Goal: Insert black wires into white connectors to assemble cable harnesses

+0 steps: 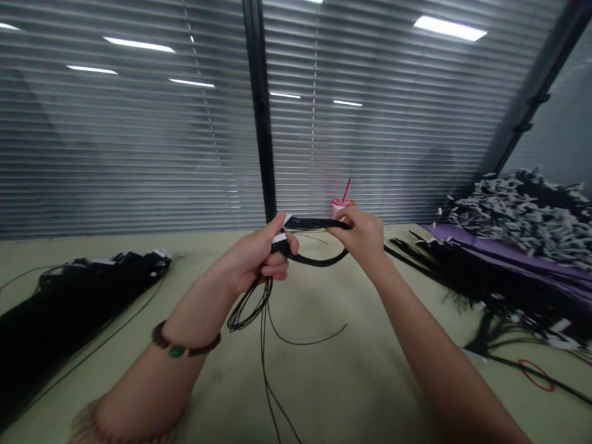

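Observation:
My left hand [256, 256] is closed around a bundle of thin black cords [309, 225] with a white tag at its end, held above a pale green table [324, 370]. My right hand [361, 234] pinches the same bundle a little to the right, and the cords sag in a loop between the two hands. Loose cord ends [263, 308] hang down from my left fist and trail over the table. A beaded bracelet with a green stone [178, 348] circles my left wrist.
A long heap of black cords [69, 302] lies at the left. At the right lie more black cords on a purple sheet [509, 253] and a pile of white-tagged ends [522, 216]. A cup with a red straw [341, 203] stands behind my hands. A red rubber band [536, 373] lies near right.

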Action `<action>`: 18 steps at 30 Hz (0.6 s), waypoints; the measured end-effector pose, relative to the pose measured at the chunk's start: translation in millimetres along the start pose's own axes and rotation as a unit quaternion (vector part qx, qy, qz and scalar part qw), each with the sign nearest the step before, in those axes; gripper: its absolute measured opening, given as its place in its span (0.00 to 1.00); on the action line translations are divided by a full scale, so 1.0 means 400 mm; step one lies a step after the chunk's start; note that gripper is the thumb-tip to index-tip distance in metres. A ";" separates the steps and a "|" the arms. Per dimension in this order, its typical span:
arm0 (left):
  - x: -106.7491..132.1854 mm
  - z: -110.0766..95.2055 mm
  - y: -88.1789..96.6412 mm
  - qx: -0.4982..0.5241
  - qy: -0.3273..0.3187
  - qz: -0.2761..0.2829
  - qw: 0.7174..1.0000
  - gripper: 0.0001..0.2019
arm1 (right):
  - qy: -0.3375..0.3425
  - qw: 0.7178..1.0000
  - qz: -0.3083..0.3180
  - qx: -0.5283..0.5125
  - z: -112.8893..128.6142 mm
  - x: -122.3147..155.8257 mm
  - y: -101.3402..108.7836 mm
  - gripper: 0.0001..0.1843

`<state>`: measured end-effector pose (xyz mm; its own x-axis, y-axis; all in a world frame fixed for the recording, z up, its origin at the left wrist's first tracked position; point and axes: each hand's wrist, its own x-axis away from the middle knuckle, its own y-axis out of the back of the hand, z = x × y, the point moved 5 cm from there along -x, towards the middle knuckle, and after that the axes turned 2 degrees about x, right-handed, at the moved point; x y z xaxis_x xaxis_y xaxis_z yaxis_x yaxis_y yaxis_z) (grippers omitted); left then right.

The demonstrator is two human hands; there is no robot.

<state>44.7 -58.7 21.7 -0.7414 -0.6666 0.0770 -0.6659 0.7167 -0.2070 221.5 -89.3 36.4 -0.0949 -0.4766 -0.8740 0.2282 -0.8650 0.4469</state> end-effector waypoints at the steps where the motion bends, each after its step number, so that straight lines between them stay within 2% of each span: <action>1: -0.003 0.001 0.001 0.015 0.000 0.000 1.000 0.25 | 0.009 1.000 0.023 -0.007 0.009 0.002 -0.006 0.16; 4: -0.013 -0.005 0.015 0.066 -0.022 -0.032 0.997 0.26 | 0.038 0.996 0.057 -0.050 0.068 0.006 0.003 0.19; 6: -0.014 -0.012 0.028 0.081 -0.046 -0.076 0.993 0.25 | 0.064 0.994 0.031 -0.085 0.124 0.010 0.034 0.21; 8: -0.011 -0.019 0.038 0.081 -0.061 -0.116 0.988 0.24 | 0.085 0.990 0.007 -0.116 0.175 0.018 0.064 0.16; 10: -0.007 -0.024 0.042 0.076 -0.073 -0.141 0.984 0.24 | 0.096 0.986 0.020 -0.137 0.212 0.030 0.073 0.09; 14: -0.002 -0.031 0.042 0.077 -0.095 -0.158 0.980 0.23 | 0.051 0.986 0.048 -0.149 0.226 0.051 0.048 0.03; 16: -0.005 -0.031 0.043 0.080 -0.102 -0.154 0.980 0.23 | 0.033 0.988 0.039 -0.146 0.220 0.057 0.034 0.05; 18: -0.011 -0.028 0.046 0.073 -0.110 -0.142 0.981 0.23 | 0.045 0.988 0.056 -0.139 0.222 0.060 0.020 0.08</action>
<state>34.9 -40.4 28.6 -0.4803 -0.8753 -0.0570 -0.8125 0.4685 -0.3469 135.1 -121.5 35.8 0.0292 -0.5409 -0.8406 0.4913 -0.7246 0.4833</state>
